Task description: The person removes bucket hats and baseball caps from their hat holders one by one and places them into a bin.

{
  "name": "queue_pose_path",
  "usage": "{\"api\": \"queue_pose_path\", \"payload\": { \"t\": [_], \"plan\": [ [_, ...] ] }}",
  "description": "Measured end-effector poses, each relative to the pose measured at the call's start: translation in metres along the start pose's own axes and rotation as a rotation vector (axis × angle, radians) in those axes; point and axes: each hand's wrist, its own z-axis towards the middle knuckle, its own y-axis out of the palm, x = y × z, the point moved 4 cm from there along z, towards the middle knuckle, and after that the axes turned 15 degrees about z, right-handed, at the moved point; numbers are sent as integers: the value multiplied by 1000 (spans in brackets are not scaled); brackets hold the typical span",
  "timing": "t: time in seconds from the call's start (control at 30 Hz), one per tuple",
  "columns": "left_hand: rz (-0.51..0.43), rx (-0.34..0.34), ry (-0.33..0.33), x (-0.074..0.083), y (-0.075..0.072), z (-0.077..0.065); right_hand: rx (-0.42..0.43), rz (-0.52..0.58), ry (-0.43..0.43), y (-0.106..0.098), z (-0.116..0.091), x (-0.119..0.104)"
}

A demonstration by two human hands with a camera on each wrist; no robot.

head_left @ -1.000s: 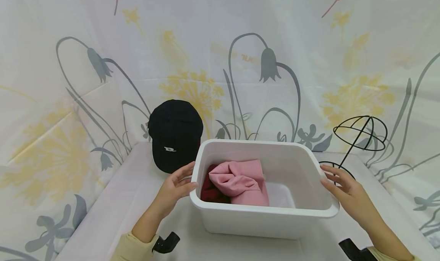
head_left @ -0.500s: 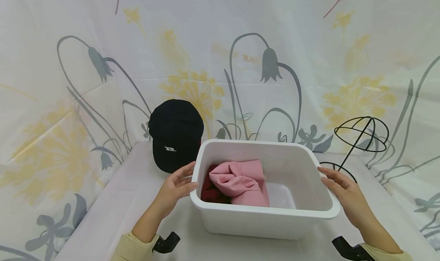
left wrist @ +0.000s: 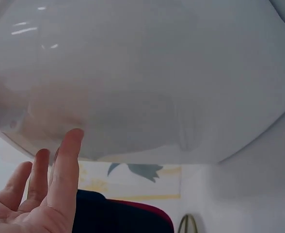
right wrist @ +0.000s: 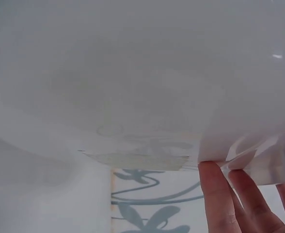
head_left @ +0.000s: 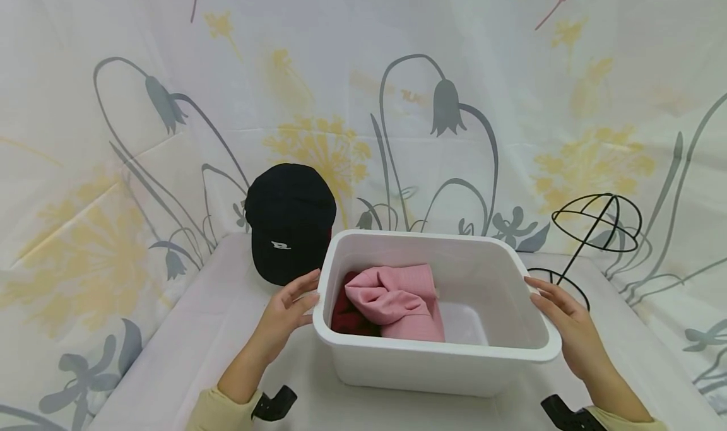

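A white plastic bin point(head_left: 420, 368) stands on the white-covered table in front of me. Inside, on its left side, lie a bunched pink cloth point(head_left: 406, 298) and a dark red cloth point(head_left: 349, 311) partly beneath it. My left hand point(head_left: 286, 314) is at the bin's left end, fingers nearly straight; in the left wrist view, the index fingertip point(left wrist: 74, 138) is right at the bin wall and the other fingers are spread. My right hand point(head_left: 573, 327) rests straight fingers on the right rim. In the right wrist view, its fingertips point(right wrist: 210, 170) meet the bin's outer wall.
Behind the bin's left corner is a black baseball cap point(head_left: 289, 223) with a small white logo. A black wire hat stand point(head_left: 576, 257) with a domed top stands at the back right. A flower-patterned curtain point(head_left: 341, 71) hangs behind the table.
My right hand has shifted a little left and its fingers have come onto the rim. The left thumb has drawn slightly back from the left rim. Bin and cloths stay put.
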Motion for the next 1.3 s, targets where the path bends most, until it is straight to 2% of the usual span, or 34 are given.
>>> {"api": "queue_pose_path", "payload": {
  "t": [0.1, 0.3, 0.57, 0.77, 1.0, 1.17, 1.3],
  "plan": [
    [10, 38, -6, -5, -3, 1, 11, 21, 5, 1, -1, 1],
    [20, 108, 25, -11, -11, 3, 7, 28, -10, 1, -2, 0],
    [202, 287, 73, -16, -28, 9, 21, 71, -18, 1, -3, 0],
    [265, 371, 151, -16, -48, 14, 20, 107, -17, 3, -4, 0],
    [334, 491, 161, -14, -73, 16, 12, 111, -14, 5, -2, 2],
    [365, 544, 154, -14, -81, 22, 20, 109, -13, 4, -3, 2],
    [411, 590, 193, -10, -86, 29, 28, 121, -10, 3, -4, 1]
  ]
}}
